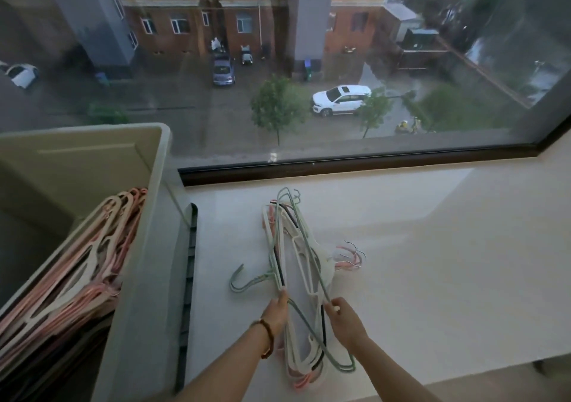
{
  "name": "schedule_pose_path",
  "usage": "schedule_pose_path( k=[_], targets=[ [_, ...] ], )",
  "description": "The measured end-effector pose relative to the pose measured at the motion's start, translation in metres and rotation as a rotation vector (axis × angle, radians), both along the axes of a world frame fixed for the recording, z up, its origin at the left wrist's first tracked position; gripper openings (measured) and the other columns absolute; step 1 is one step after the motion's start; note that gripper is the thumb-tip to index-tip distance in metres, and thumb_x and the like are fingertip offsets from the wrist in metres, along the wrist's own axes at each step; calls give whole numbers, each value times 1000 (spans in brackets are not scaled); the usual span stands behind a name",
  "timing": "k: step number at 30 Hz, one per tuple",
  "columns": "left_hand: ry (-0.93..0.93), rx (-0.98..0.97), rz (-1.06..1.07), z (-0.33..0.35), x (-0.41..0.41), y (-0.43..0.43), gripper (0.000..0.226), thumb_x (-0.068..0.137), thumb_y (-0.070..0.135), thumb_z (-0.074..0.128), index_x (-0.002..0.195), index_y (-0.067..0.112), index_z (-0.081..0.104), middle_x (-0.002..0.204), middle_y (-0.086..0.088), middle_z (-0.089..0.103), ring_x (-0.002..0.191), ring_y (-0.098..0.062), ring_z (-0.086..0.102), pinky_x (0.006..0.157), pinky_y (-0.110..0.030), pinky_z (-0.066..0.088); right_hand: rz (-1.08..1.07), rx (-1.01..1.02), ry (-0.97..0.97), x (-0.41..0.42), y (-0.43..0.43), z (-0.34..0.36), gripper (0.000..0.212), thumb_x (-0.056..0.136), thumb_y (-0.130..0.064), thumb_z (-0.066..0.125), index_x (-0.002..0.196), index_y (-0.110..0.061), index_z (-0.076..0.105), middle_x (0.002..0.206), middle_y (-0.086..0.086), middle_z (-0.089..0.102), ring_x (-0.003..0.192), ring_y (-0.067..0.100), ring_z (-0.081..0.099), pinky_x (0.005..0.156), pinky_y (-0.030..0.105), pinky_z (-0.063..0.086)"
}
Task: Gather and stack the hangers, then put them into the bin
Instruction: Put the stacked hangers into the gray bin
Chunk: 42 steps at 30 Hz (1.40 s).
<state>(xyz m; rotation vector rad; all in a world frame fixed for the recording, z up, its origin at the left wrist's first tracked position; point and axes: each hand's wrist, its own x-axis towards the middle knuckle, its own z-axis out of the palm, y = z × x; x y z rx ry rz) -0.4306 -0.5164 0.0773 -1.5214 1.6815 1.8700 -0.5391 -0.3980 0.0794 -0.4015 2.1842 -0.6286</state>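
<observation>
The bin (145, 247) occupies the left of the frame, with a stack of pink hangers (80, 272) leaning inside it. Your left forearm enters from the bottom centre, angled up and to the right, with a beaded bracelet (267, 338) at the wrist. Your left hand (276, 310) grips a green wire at the near left edge of the loose pile of hangers (296, 265), fingers curled round it. The pile lies on the white sill (432, 262) at lower centre, just right of the bin. Your right forearm angles up and to the left. Your right hand (344, 319) pinches a pale bar on the pile's right edge between thumb and fingertips.
</observation>
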Motion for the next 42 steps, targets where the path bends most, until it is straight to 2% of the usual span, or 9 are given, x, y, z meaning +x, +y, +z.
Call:
schedule_pose_path(
  k=[3,9,13,16,18,27,34,38,42],
  targets=[
    [91,-54,100,11,-3,2,58,99,46,21,130,6,49,128,-8,54,123,-22,48,102,-25,34,41,-57,148,2,2,3,28,99,-40,33,90,-24,54,75,-6,58,79,19,59,66,30,39],
    [498,110,440,74,-24,-27,22,97,24,45,88,11,61,88,-7,66,80,-16,64,80,-30,53,-58,-336,89,-16,1,26,30,100,-27,37,86,-21,64,54,-2,44,54,13,44,58,28,34],
    [629,151,398,107,-37,-50,17,95,14,49,102,13,64,74,4,72,70,-9,71,63,-19,57,-60,-438,84,-23,-11,60,38,101,-35,30,91,-20,64,74,-5,57,72,8,53,66,18,40],
    [649,106,424,121,-44,-59,22,93,14,53,113,10,63,91,-2,72,75,-11,71,65,-20,57,64,-559,106,-21,-28,93,29,102,-27,31,113,-23,57,103,-14,58,98,-2,52,79,-3,34],
    [656,77,444,129,-48,-61,24,92,12,56,115,7,62,98,-7,70,79,-14,70,63,-21,57,133,-585,-8,-12,-39,106,20,99,-29,43,114,-23,55,96,-12,61,85,-3,56,71,0,39],
    [458,-239,278,110,-35,-53,21,95,28,50,102,16,66,106,-8,66,102,-22,60,84,-29,49,-175,-588,40,23,-47,53,20,98,-16,45,86,-6,58,59,-4,40,49,3,37,51,14,32],
    [-34,-112,51,25,12,-19,60,101,37,26,147,0,18,155,-13,22,143,-24,23,115,-32,19,-488,-367,-138,26,-20,-4,28,99,-17,41,83,-4,60,72,11,47,56,20,46,45,21,41],
    [-19,38,67,12,14,4,56,102,38,16,148,6,17,156,-11,20,143,-24,22,115,-32,21,-378,-193,-18,23,-14,-20,27,93,-30,54,109,-10,62,114,3,43,112,28,48,99,36,42],
    [36,279,237,-5,3,10,68,93,59,21,138,14,44,130,-13,57,117,-28,57,104,-43,43,-457,-401,-299,21,-13,-21,36,90,-21,60,120,-19,42,129,9,46,113,26,53,100,45,46]
  ],
)
